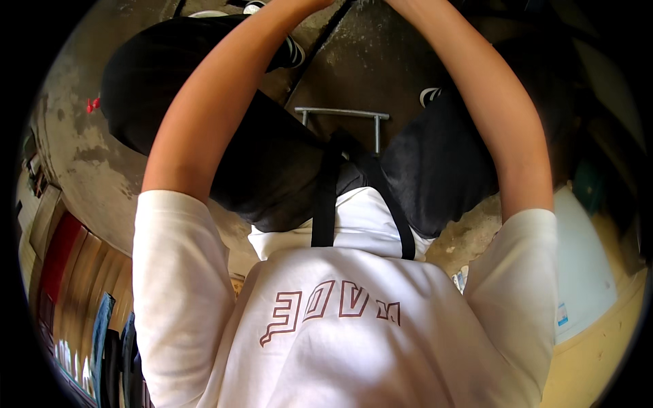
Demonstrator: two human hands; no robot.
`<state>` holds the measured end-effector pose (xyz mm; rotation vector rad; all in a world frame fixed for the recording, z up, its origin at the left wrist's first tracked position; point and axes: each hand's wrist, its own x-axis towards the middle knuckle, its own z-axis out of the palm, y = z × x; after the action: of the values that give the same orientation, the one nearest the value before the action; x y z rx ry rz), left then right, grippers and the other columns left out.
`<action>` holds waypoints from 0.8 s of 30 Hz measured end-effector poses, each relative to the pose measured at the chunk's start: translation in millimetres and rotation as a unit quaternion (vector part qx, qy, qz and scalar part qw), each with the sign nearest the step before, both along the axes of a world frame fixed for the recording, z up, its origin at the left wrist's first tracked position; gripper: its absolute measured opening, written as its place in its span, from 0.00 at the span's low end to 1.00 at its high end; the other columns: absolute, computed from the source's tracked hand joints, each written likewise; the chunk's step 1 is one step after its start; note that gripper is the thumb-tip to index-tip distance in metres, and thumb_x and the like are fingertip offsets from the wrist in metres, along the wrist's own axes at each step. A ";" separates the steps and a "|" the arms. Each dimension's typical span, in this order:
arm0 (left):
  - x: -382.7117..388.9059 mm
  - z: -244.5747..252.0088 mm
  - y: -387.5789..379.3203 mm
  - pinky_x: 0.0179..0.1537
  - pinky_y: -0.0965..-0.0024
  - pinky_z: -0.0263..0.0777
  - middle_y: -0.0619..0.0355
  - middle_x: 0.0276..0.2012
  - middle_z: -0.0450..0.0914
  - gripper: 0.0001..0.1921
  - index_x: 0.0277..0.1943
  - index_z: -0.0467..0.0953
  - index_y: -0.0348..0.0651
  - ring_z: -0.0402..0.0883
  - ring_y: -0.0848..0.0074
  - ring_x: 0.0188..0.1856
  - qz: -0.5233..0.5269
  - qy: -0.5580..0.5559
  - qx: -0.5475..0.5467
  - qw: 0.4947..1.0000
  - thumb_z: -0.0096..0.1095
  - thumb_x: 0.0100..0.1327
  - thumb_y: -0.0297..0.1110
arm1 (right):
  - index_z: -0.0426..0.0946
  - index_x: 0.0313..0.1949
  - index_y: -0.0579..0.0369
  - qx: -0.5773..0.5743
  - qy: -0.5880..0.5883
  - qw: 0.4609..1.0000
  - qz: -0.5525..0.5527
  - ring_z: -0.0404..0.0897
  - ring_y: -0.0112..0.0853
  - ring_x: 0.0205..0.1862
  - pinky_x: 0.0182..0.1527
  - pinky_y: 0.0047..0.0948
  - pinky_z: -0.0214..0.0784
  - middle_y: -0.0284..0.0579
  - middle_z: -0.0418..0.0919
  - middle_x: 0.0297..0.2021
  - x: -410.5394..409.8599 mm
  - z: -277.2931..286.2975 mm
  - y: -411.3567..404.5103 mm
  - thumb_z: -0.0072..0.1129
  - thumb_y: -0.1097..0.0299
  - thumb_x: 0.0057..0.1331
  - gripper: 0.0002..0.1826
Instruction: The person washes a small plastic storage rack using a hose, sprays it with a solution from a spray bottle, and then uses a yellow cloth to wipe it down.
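Note:
Both of my hands lie beyond the top edge of the head view, so what they hold is hidden. My bare left forearm [219, 92] and right forearm [474, 76] reach forward and converge near the top middle. Below them my knees are spread wide in black trousers [428, 163]. Two black straps [324, 204] hang in front of my white T-shirt [326, 367], which bears printed letters. A grey metal bar frame [342, 111] stands low between my legs. Dark shoes with white stripes show by my left shin [295, 52] and right shin [431, 96].
The concrete floor [97, 163] has damp patches and a dark groove [319, 43]. Small red objects [93, 105] lie at the left. A pale rounded panel [581, 270] stands behind at right. Blue and dark cloth-like items [103, 331] are at lower left. Another white-toed shoe [253, 6] shows above.

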<state>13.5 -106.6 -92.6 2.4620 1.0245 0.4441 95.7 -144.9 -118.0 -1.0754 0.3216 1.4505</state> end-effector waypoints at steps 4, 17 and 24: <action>-2.5 26.0 -8.1 0.39 0.46 0.75 0.34 0.27 0.80 0.25 0.26 0.78 0.33 0.81 0.41 0.31 0.023 0.000 0.011 1.000 0.39 0.69 0.40 | 0.75 0.39 0.51 0.098 -0.029 0.992 0.070 0.78 0.37 0.43 0.46 0.43 0.72 0.44 0.80 0.38 16.4 -10.2 0.5 0.40 0.51 0.72 0.19; 5.7 124.4 -31.5 0.43 0.64 0.75 0.37 0.40 0.81 0.23 0.52 0.72 0.27 0.83 0.56 0.42 -0.272 -0.011 -0.280 0.921 0.63 0.58 0.34 | 0.74 0.53 0.53 0.119 -0.101 0.987 0.050 0.79 0.37 0.52 0.56 0.39 0.72 0.44 0.79 0.51 70.6 75.7 -108.0 0.46 0.45 0.71 0.25; 33.8 103.8 -38.8 0.45 0.61 0.76 0.36 0.47 0.79 0.25 0.58 0.69 0.28 0.82 0.54 0.46 -0.256 -0.189 -0.228 0.920 0.58 0.57 0.28 | 0.57 0.67 0.53 0.115 -0.160 0.980 -0.031 0.61 0.40 0.69 0.69 0.51 0.54 0.47 0.61 0.67 68.4 106.0 -134.9 0.37 0.51 0.74 0.28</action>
<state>47.2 -145.4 11.2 2.0012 0.2601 0.4220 164.0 -279.8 -12.0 -1.0775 -0.0410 1.2016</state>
